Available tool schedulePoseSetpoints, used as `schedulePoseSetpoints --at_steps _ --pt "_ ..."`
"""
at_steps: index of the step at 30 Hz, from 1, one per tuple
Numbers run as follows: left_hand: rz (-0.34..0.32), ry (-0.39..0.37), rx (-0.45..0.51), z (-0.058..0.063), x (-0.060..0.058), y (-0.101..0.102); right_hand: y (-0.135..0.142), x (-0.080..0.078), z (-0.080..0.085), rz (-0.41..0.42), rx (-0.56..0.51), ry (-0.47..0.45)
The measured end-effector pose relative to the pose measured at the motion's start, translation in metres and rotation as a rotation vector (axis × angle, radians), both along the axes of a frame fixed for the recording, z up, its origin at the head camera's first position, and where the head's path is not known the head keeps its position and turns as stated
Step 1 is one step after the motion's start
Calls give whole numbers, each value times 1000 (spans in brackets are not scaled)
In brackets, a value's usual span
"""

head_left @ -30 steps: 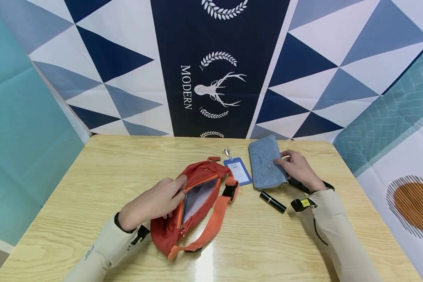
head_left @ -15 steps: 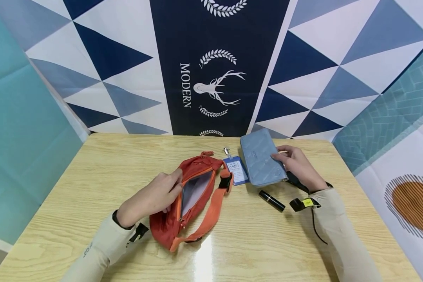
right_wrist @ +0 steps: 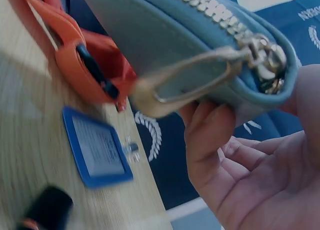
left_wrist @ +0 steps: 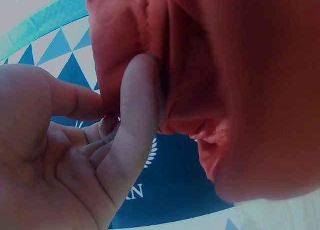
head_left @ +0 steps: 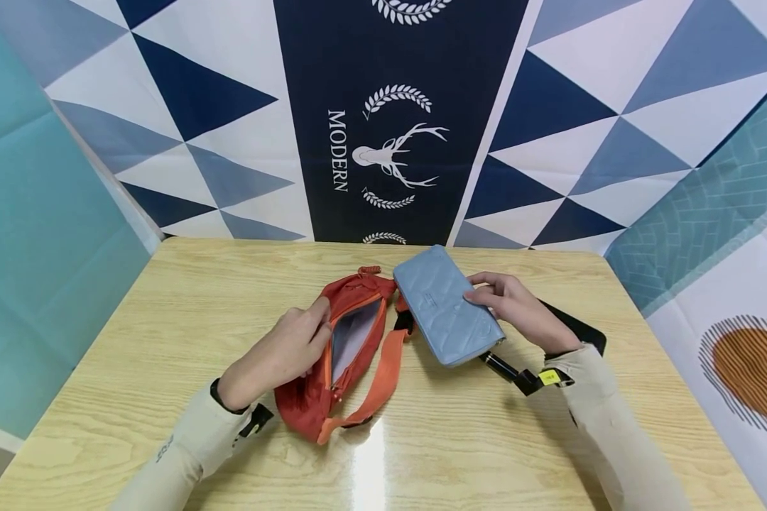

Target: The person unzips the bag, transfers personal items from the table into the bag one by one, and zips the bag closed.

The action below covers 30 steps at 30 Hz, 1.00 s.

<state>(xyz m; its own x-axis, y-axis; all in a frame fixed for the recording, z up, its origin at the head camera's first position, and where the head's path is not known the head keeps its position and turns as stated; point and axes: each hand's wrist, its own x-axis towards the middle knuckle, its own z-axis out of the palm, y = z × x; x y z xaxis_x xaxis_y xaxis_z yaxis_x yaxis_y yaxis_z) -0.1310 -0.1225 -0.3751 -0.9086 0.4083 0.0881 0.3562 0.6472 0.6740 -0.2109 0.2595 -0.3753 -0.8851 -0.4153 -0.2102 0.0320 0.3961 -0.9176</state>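
Observation:
My left hand pinches the near-left edge of a red waist bag, whose orange-trimmed zip gapes and shows a pale lining. In the left wrist view, the thumb and fingers nip the red fabric. My right hand grips a blue quilted zip wallet by its right edge, holding it raised and tilted beside the bag. The wallet's gold zipper pull dangles in the right wrist view. Beneath the wallet lies a blue ID card holder, hidden from the head view.
A black lipstick-like tube lies below the wallet, partly covered. Behind the right wrist is a flat black object. The bag's orange strap with a black buckle loops over the wooden table. A patterned backdrop stands along the far edge.
My right hand has lifted the wallet and carried it left toward the bag, over the card holder. The left hand keeps its hold while the bag shifts slightly.

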Motion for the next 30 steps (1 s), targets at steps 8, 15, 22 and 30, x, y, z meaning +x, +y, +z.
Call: schedulePoseSetpoints --at_steps 8,15,22,30 --pt "48 -5 36 0 0 1 -23 11 1 92 8 -18" --pt "42 102 -30 -1 -1 4 -38 12 -13 240 43 -50" --pt "13 165 -64 -4 0 10 -47 15 -28 347 -53 -144" --pt "-77 153 -94 -13 8 24 -54 16 -34 381 -73 -155"
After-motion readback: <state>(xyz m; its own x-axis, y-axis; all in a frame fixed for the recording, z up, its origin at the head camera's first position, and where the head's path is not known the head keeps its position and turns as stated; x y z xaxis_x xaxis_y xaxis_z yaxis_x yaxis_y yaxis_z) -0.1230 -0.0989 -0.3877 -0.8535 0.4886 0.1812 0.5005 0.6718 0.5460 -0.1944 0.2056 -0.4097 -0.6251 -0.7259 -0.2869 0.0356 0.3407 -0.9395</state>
